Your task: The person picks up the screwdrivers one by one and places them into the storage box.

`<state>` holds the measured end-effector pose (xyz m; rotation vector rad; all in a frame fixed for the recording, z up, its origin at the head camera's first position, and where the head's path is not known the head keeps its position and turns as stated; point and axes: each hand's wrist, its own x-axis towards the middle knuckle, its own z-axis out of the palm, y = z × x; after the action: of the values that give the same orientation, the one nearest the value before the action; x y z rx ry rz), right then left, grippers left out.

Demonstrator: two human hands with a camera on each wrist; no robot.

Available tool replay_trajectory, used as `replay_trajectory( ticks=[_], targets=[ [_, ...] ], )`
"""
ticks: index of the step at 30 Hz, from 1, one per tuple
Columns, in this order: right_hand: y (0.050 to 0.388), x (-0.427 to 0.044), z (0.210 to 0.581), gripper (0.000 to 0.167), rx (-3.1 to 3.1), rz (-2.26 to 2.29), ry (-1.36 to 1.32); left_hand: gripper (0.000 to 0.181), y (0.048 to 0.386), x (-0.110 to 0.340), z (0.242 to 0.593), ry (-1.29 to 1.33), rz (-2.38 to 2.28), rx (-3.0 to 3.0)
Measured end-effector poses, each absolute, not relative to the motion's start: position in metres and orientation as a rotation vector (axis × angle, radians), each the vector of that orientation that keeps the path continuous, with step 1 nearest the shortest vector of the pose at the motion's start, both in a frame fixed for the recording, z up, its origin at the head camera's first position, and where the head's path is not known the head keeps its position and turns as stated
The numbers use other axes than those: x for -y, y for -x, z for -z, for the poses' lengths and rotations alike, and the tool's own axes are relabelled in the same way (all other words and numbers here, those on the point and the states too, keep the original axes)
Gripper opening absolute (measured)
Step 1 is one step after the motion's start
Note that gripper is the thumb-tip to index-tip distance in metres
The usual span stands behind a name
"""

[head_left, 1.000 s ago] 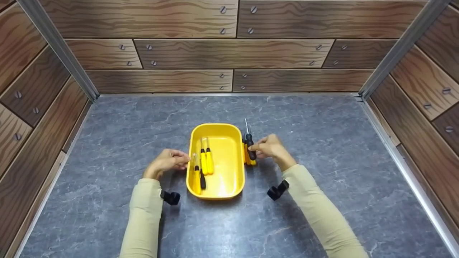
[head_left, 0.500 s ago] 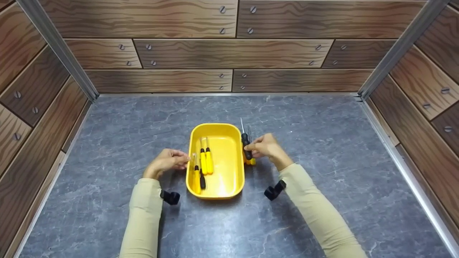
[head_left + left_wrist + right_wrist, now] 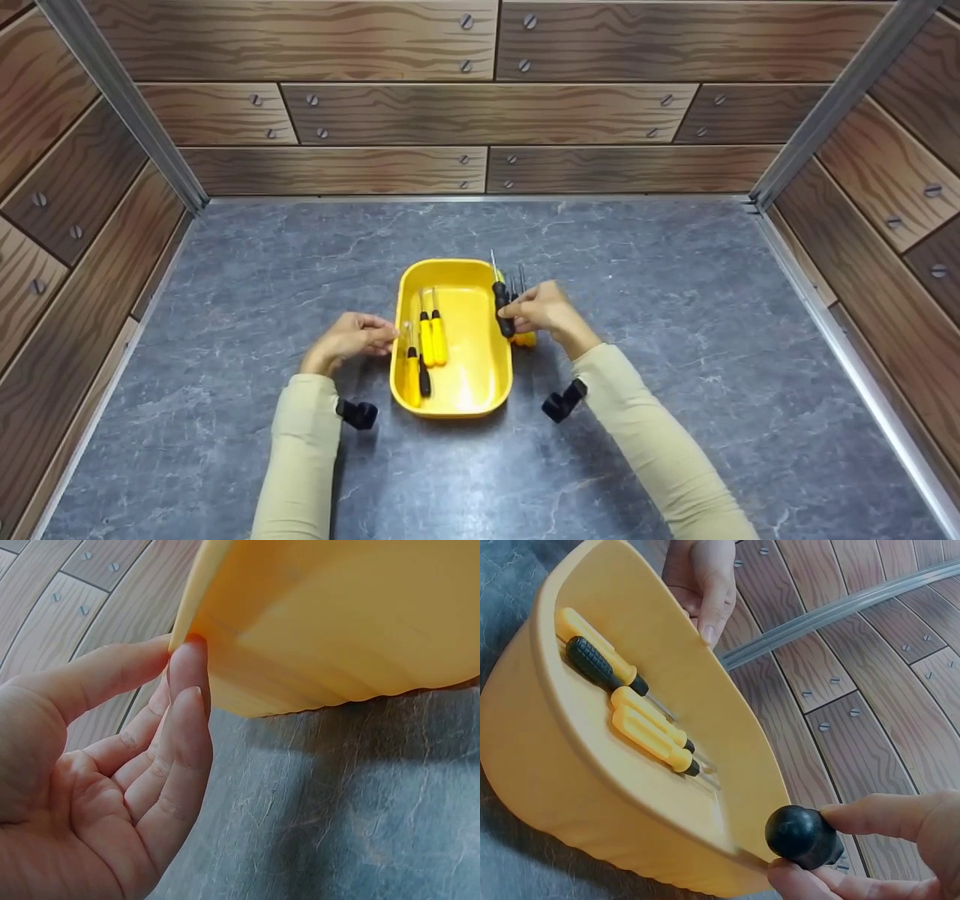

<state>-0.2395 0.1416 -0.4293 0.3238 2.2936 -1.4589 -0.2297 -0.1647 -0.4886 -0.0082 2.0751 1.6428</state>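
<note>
At the right rim of the yellow tray (image 3: 472, 337), the right hand (image 3: 544, 307) pinches a black screwdriver (image 3: 500, 294) by its handle, while the left hand (image 3: 351, 337) pinches the left rim. Held only by fingertips, that round handle could roll loose, or snag the rim and tip the tray.

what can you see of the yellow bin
The yellow bin is an oblong, open-topped, plastic-looking container with rounded corners. It stands upright on the gray marbled tabletop. Four screwdrivers lie inside toward its left side. The left hand pinches its left rim; a black screwdriver in the right hand overlaps the right rim, contact unclear.
</note>
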Motion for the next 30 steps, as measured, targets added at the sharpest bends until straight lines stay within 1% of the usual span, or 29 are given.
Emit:
replay_trajectory(
  ticks=[13,19,30],
  targets=[
    [0.238,-0.125,0.431,0.030,-2.293,1.433,-0.288,0.032,0.229,0.163,0.487,0.041,-1.646,-2.071],
    [0.237,-0.119,0.430,0.033,-2.256,1.469,-0.295,0.032,0.229,0.163,0.488,0.030,-1.648,-2.066],
    [0.238,-0.111,0.434,0.028,-2.285,1.440,-0.288,0.033,0.229,0.165,0.488,0.009,-1.640,-2.077]
  ],
)
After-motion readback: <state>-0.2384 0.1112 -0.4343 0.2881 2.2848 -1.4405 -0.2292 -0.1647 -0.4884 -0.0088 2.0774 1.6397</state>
